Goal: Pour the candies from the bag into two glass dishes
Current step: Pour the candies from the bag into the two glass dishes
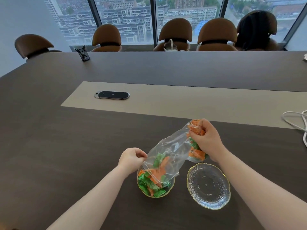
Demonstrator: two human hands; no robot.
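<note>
A clear plastic bag of green and orange wrapped candies slants down to the left, its mouth over the left glass dish. That dish holds a heap of candies. My left hand pinches the bag's open edge just above the dish. My right hand grips the raised closed end, squeezing several candies inside it. The right glass dish, gold-rimmed, has nothing in it and lies below my right wrist.
A dark oval socket cover is set in the table's pale centre strip. A white cable coils at the right edge. A black mesh holder stands at the far side, with brown chairs behind.
</note>
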